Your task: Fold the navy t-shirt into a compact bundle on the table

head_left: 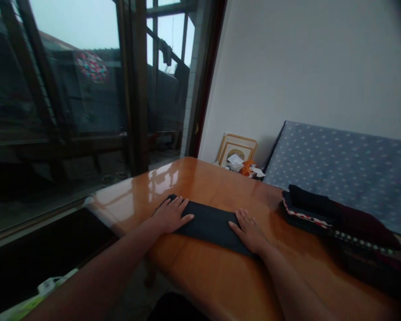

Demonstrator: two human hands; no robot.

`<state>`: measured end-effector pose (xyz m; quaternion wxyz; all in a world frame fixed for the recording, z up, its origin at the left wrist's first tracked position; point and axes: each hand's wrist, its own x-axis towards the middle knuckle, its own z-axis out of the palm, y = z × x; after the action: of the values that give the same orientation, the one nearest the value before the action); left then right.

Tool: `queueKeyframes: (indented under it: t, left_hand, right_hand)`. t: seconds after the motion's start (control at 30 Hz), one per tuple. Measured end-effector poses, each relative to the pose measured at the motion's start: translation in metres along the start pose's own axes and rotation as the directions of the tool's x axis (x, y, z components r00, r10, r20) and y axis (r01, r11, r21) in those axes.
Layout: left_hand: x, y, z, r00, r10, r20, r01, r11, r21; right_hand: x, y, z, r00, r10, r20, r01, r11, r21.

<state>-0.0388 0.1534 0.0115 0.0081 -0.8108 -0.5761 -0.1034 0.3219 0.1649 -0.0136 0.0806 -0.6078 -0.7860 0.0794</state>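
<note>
A dark, flat piece of folded cloth [210, 225] lies lengthwise near the front edge of the shiny wooden table. My left hand [171, 215] rests flat on its left end, fingers stretched out and thumb apart. On the right end, my right hand [247, 231] lies palm down, with its fingers extended. Both hands press on the cloth from above without gripping it. What kind of garment or fabric it is cannot be made out.
The polished wooden table [220, 285] reaches toward a large window on the left. A pile of folded dark clothes [337, 218] sits at the right. Behind stand a blue patterned covered panel [337, 156] and a gold picture frame [236, 141] with papers [234, 161] beside it.
</note>
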Motion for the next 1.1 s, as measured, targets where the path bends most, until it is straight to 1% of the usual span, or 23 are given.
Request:
queueKeyframes:
  t: [0.17, 0.33, 0.5, 0.6, 0.73, 0.83, 0.93, 1.0, 1.03, 1.1]
  left_hand:
    - [-0.009, -0.013, -0.007, 1.0, -0.005, 0.001, 0.005, 1.0, 0.006]
    - [-0.011, -0.011, -0.013, 0.998, -0.029, 0.054, 0.029, 1.0, -0.007]
    - [-0.012, -0.016, -0.018, 0.989, -0.121, 0.08, 0.12, 0.993, 0.008]
    - [-0.014, -0.021, -0.022, 0.982, -0.15, 0.113, 0.151, 0.989, 0.007]
    - [-0.018, -0.024, -0.026, 0.961, -0.233, 0.146, 0.231, 0.972, 0.033]
    - [-0.022, -0.025, -0.029, 0.941, -0.305, 0.149, 0.298, 0.952, 0.07]
    - [-0.023, -0.024, -0.033, 0.922, -0.366, 0.127, 0.354, 0.929, 0.108]
    - [-0.021, -0.019, -0.037, 0.919, -0.389, 0.066, 0.38, 0.917, 0.121]
    - [-0.019, -0.013, -0.039, 0.923, -0.384, 0.024, 0.379, 0.918, 0.12]
    - [-0.013, 0.003, -0.04, 0.946, -0.32, -0.052, 0.324, 0.94, 0.103]
  right_hand:
    - [0.002, 0.005, 0.007, 1.0, -0.015, -0.021, 0.014, 1.0, -0.024]
    - [0.0, 0.009, 0.014, 0.998, -0.03, -0.058, 0.027, 0.999, -0.042]
    - [-0.003, 0.007, 0.014, 0.995, -0.051, -0.082, 0.048, 0.998, -0.042]
    - [-0.004, 0.006, 0.012, 0.994, -0.061, -0.092, 0.057, 0.997, -0.042]
    - [-0.004, 0.012, 0.013, 0.988, -0.128, -0.089, 0.121, 0.989, -0.085]
    - [-0.003, 0.014, 0.013, 0.982, -0.175, -0.07, 0.166, 0.979, -0.122]
    - [-0.005, 0.01, 0.009, 0.989, -0.128, -0.075, 0.119, 0.986, -0.121]
    - [-0.007, 0.005, 0.005, 0.991, -0.104, -0.081, 0.095, 0.989, -0.11]
    - [-0.007, 0.003, 0.005, 0.991, -0.101, -0.083, 0.092, 0.99, -0.106]
    - [-0.008, 0.004, 0.006, 0.99, -0.11, -0.089, 0.101, 0.99, -0.101]
